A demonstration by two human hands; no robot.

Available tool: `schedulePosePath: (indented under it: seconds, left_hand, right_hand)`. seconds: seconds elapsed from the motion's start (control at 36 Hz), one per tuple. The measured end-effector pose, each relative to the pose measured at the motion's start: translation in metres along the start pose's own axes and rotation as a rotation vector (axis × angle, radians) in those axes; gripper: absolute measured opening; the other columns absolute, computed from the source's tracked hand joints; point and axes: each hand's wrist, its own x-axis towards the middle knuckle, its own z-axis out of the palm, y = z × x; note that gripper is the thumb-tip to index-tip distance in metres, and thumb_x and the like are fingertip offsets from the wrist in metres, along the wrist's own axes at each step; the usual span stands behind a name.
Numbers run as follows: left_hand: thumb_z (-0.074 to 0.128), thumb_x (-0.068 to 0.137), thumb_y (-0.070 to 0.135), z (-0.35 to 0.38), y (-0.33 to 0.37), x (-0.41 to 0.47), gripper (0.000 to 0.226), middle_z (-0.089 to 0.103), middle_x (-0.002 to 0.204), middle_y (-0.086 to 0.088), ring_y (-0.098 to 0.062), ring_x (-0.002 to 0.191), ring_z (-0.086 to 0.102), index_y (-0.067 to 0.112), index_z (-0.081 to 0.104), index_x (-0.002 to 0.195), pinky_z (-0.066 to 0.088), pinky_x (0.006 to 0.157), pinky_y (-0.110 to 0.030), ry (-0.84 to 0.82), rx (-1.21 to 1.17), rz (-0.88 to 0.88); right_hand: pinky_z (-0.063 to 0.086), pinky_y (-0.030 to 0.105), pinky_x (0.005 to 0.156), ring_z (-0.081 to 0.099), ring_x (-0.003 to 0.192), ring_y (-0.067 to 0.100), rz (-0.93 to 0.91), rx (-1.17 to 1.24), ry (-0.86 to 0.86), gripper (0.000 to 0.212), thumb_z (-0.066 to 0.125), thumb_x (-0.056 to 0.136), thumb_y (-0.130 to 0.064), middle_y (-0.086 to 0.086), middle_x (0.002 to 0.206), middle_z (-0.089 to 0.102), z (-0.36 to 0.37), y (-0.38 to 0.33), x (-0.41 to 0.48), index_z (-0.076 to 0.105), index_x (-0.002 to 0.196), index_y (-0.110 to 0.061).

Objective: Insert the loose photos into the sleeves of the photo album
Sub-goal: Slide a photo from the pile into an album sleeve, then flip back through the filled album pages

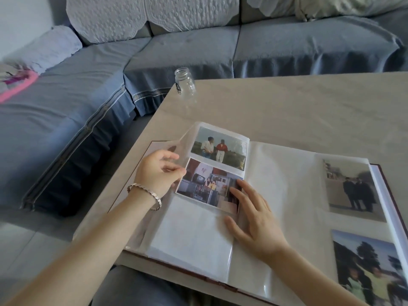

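the album (287,184) lies open by the table's (309,102) near edge, its pages glossy clear sleeves (192,237). the left hand (159,171) pinches a sleeve's edge beside a rectangular photo (205,184); the right hand (254,221) lies flat on the photo's right end. the glass jar's (185,83) label is unreadable.

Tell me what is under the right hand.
The right hand lies flat on the left page of the photo album, fingertips on the right end of the indoor photo. That corner and the page beneath the palm are hidden.
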Motion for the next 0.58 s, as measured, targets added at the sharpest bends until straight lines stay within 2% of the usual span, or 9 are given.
schedulePosePath:
  seconds: [0.06,0.11,0.22,0.28,0.33,0.39,0.42,0.5,0.58]
  left_hand:
    - [0.074,0.076,0.007,0.000,-0.020,0.003,0.027,0.069,0.084,0.003,-0.013,0.078,0.066,0.016,0.061,0.098,0.053,0.066,-0.025,0.013,0.070,-0.050]
    - [0.074,0.077,0.013,-0.005,-0.043,0.007,0.033,0.064,0.105,-0.003,-0.018,0.094,0.061,0.012,0.060,0.107,0.047,0.079,-0.027,0.017,0.185,-0.116]
    - [0.071,0.078,0.044,-0.024,-0.088,0.014,0.070,0.051,0.130,-0.016,-0.032,0.117,0.050,0.007,0.045,0.132,0.043,0.097,-0.038,-0.005,0.519,-0.338]
    - [0.066,0.073,0.062,-0.034,-0.106,0.016,0.085,0.047,0.132,-0.019,-0.036,0.119,0.047,0.008,0.039,0.134,0.042,0.098,-0.044,-0.016,0.581,-0.454]
    - [0.064,0.064,0.073,-0.042,-0.119,0.018,0.098,0.048,0.131,-0.018,-0.036,0.118,0.047,0.011,0.037,0.134,0.042,0.097,-0.049,-0.032,0.501,-0.529]
    - [0.061,0.051,0.082,-0.047,-0.129,0.022,0.111,0.048,0.132,-0.015,-0.036,0.118,0.048,0.014,0.037,0.135,0.043,0.096,-0.051,-0.034,0.435,-0.538]
    - [0.060,0.048,0.083,-0.050,-0.131,0.023,0.114,0.047,0.135,-0.014,-0.036,0.120,0.047,0.016,0.036,0.137,0.042,0.097,-0.051,-0.038,0.429,-0.538]
    - [0.063,0.050,0.083,-0.054,-0.132,0.028,0.117,0.037,0.143,-0.016,-0.038,0.127,0.040,0.020,0.029,0.142,0.041,0.099,-0.052,-0.059,0.448,-0.584]
    - [0.062,0.051,0.084,-0.057,-0.134,0.032,0.118,0.032,0.146,-0.017,-0.039,0.131,0.035,0.021,0.025,0.144,0.039,0.101,-0.053,-0.078,0.494,-0.622]
  right_hand:
    - [0.025,0.036,0.105,0.036,0.127,0.017,-0.005,0.000,0.004,0.052,0.045,0.085,-0.052,0.004,0.143,0.040,0.000,0.001,0.001,0.050,0.129,-0.024]
    - [0.027,0.038,0.103,0.038,0.124,0.018,-0.008,-0.011,0.004,0.048,0.049,0.082,-0.049,0.007,0.140,0.043,-0.001,0.001,0.003,0.052,0.125,-0.028]
    - [0.041,0.042,0.095,0.041,0.115,0.020,0.007,-0.069,0.010,0.047,0.050,0.074,-0.046,0.005,0.125,0.052,-0.003,-0.007,0.013,0.065,0.112,-0.023]
    - [0.043,0.042,0.095,0.045,0.114,0.020,-0.014,-0.144,-0.018,0.049,0.046,0.073,-0.048,0.002,0.119,0.056,-0.006,-0.017,0.023,0.069,0.107,-0.022]
    - [0.023,0.033,0.107,0.039,0.125,0.020,-0.038,-0.205,-0.132,0.060,0.037,0.073,-0.057,-0.004,0.128,0.050,-0.010,-0.030,0.033,0.064,0.118,-0.027]
    - [0.000,0.021,0.106,0.020,0.136,0.014,-0.057,-0.243,-0.250,0.079,0.017,0.068,-0.068,-0.011,0.140,0.035,-0.010,-0.038,0.039,0.050,0.132,-0.034]
    - [-0.005,0.020,0.104,0.016,0.137,0.013,-0.069,-0.269,-0.273,0.086,0.011,0.063,-0.070,-0.012,0.143,0.032,-0.009,-0.039,0.041,0.047,0.134,-0.036]
    - [-0.007,0.023,0.105,0.019,0.138,0.015,-0.055,-0.301,-0.296,0.088,0.012,0.060,-0.072,-0.012,0.142,0.035,-0.003,-0.040,0.044,0.049,0.132,-0.038]
    - [0.008,0.029,0.109,0.039,0.127,0.019,-0.020,-0.308,-0.284,0.070,0.029,0.066,-0.070,-0.008,0.128,0.052,0.002,-0.038,0.043,0.064,0.116,-0.035]
